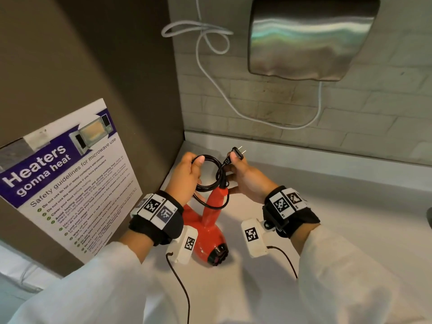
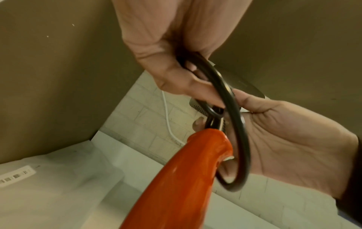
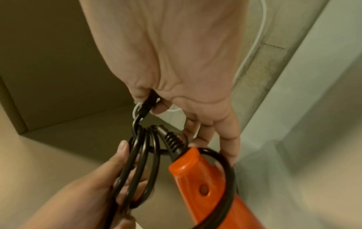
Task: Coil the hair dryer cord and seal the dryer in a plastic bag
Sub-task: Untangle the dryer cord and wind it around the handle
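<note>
A red hair dryer (image 1: pixel 208 232) lies on the white counter (image 1: pixel 339 230) with its handle (image 2: pixel 186 178) raised toward my hands. Its black cord (image 1: pixel 210 174) is gathered in several loops above the handle. My left hand (image 1: pixel 187 176) grips the loops (image 3: pixel 137 167) between thumb and fingers. My right hand (image 1: pixel 245 178) pinches the plug (image 1: pixel 238 152) just right of the coil, prongs pointing up and away; its lower fingers reach down beside the handle (image 3: pixel 201 175). A clear plastic bag (image 2: pixel 58 178) with a label lies flat on the counter left of the dryer.
A brown side panel with a microwave safety poster (image 1: pixel 70 178) closes off the left. On the brick back wall hang a steel hand dryer (image 1: pixel 308 38) and its white cable (image 1: pixel 210 73). A dark object (image 1: pixel 429 216) shows at the right edge.
</note>
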### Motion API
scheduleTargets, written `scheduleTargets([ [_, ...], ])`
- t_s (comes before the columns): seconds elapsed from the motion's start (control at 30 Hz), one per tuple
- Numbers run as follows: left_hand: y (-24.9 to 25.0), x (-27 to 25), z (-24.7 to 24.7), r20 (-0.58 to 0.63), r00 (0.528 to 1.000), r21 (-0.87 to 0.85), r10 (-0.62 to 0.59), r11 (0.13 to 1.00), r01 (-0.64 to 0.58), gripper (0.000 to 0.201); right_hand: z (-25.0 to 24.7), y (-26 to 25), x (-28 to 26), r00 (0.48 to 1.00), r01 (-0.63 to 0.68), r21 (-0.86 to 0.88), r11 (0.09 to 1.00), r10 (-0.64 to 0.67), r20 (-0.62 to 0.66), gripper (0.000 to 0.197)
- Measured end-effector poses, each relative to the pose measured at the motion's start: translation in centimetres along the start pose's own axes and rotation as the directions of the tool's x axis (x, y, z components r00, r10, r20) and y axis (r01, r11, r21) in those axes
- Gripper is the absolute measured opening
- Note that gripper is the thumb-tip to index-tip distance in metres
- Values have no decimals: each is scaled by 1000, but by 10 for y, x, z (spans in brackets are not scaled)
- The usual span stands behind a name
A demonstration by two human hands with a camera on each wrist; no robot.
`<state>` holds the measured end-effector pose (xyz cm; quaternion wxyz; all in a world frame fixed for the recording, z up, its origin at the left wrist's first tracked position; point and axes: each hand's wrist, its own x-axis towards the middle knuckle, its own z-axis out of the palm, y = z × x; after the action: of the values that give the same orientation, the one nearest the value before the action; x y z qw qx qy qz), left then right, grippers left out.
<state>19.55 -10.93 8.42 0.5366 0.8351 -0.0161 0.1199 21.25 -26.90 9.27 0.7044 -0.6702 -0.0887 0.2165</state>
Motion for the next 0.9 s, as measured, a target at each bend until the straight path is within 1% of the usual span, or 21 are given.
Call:
scheduleTargets([
  [0.1, 1, -2, -2, -7, 1000, 37, 11, 999, -11, 17, -5, -11, 3, 998, 30, -179, 983, -38, -42, 30],
  [0.17, 1, -4, -2, 8, 1000, 45, 2, 999, -2, 16, -7, -24, 4, 991, 63, -335, 940, -99, -91, 23],
  [0.2, 2, -5, -2, 23, 1000, 37, -12, 999, 11, 15, -8, -31, 4, 984, 85, -379, 921, -138, -115, 20],
  [0.23, 2, -7, -1, 42, 999, 26, -25, 999, 24, 16, -8, -37, 5, 975, 110, -383, 917, -173, -136, 16],
  [0.3, 5, -9, -1, 83, 996, 11, -17, 1000, 16, 16, -7, -43, 5, 960, 175, -345, 922, -238, -149, 11],
  [0.37, 6, -9, -3, 86, 995, 37, 46, 998, -49, 13, -5, -47, 3, 934, 252, -359, 898, -323, -152, 8],
  [0.4, 6, -8, -5, 77, 994, 68, 82, 994, -87, 13, -3, -48, 1, 921, 288, -339, 896, -355, -157, 7],
  [0.5, 6, -8, -9, 91, 987, 112, 131, 984, -141, 16, -6, -55, -3, 889, 381, -110, 918, -397, -230, 5],
  [0.53, 6, -10, -9, 101, 986, 106, 133, 984, -144, 16, -9, -59, -4, 867, 419, -71, 905, -422, -266, 5],
  [0.6, 5, -12, -7, 113, 985, 106, 134, 984, -146, 15, -14, -66, -7, 814, 499, -55, 865, -490, -311, 7],
  [0.67, 4, -14, -5, 115, 985, 112, 132, 983, -145, 13, -18, -73, -7, 772, 563, -51, 825, -547, -324, 8],
  [0.73, 1, -15, -4, 113, 985, 104, 128, 985, -140, 12, -21, -79, -7, 740, 607, -40, 793, -583, -334, 7],
  [0.8, 0, -15, -4, 104, 986, 96, 130, 986, -140, 12, -25, -82, -6, 737, 625, 16, 780, -583, -341, 6],
  [0.9, 2, -16, -7, 98, 987, 54, 129, 989, -135, 11, -30, -76, -3, 790, 590, 147, 794, -530, -307, 12],
])
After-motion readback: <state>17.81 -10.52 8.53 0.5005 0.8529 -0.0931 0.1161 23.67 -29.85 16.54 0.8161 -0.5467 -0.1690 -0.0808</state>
